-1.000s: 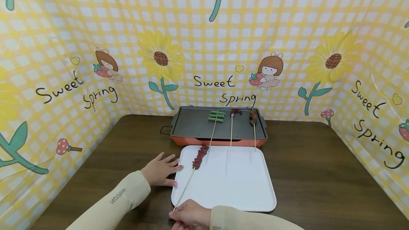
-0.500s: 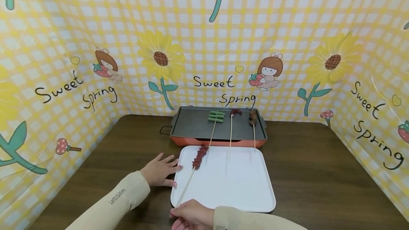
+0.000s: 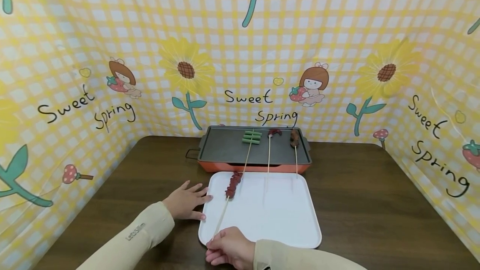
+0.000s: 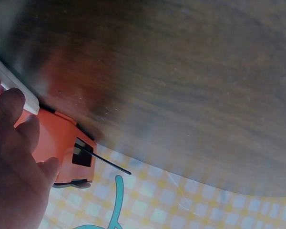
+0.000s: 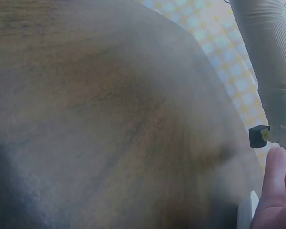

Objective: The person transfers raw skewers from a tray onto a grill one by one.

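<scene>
My right hand (image 3: 229,247) pinches the lower end of a wooden skewer threaded with dark red meat pieces (image 3: 233,185), low in the head view. The skewer slants up over the left part of a white tray (image 3: 277,216), its meat near the tray's back left corner. With fingers spread, my left hand (image 3: 186,202) rests at the tray's left edge, fingertips right at the rim. The left wrist view has that hand (image 4: 14,152) beside the tray's white rim. Only part of my right hand (image 5: 274,191) enters the right wrist view; the skewer is out of sight there.
Behind the tray stands an orange-sided griddle (image 3: 221,147) with a wire handle (image 3: 192,153) at its left. On it lie a green vegetable skewer (image 3: 251,137), a dark red curled piece on a stick (image 3: 275,132) and a brown meat skewer (image 3: 294,138); their sticks reach over the tray.
My right hand has shifted right, swinging the skewer's lower end the same way, so it stands a little steeper. The meat end stays nearly in place. My left hand keeps its position at the tray.
</scene>
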### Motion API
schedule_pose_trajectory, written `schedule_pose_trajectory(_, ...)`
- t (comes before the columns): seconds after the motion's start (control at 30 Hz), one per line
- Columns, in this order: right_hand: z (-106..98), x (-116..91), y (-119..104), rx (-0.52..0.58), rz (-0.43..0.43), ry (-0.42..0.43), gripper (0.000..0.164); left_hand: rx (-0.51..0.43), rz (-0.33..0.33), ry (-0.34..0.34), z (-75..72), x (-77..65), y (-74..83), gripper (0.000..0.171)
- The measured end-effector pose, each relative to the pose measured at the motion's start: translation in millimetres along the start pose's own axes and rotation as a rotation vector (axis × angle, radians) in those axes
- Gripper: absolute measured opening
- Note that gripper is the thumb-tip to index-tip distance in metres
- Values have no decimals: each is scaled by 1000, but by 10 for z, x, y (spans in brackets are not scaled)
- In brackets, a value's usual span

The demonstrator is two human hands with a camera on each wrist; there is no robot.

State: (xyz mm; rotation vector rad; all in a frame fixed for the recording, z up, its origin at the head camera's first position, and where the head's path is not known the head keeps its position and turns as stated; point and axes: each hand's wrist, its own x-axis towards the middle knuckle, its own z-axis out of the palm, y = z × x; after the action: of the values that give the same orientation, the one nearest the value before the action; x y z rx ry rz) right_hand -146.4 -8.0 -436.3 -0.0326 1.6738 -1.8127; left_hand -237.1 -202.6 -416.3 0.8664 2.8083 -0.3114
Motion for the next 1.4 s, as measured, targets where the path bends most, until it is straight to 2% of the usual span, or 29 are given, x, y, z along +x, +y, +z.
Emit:
schedule_pose_trajectory(0.2, 13, -17, -5, 20, -9, -14, 18, -9, 7, 11, 3, -20, -1, 65)
schedule_pose_trajectory(0.5, 26, -72, 26, -48, -29, -55, 12, 11, -24, -21, -8, -25, 25, 64)
schedule_pose_trajectory(0.7, 18, -77, 55, -55, -53, -32, 15, -2, -35, -24, 10, -8, 20, 65)
schedule_pose_trajectory(1.03, -38, -128, 35, -53, -113, -22, 18, 30, 6, 28, 5, -12, 0, 66)
schedule_pose_trajectory(1.4, -119, -212, -44, -121, -108, -34, 18, 48, -19, -10, -1, -4, 20, 66)
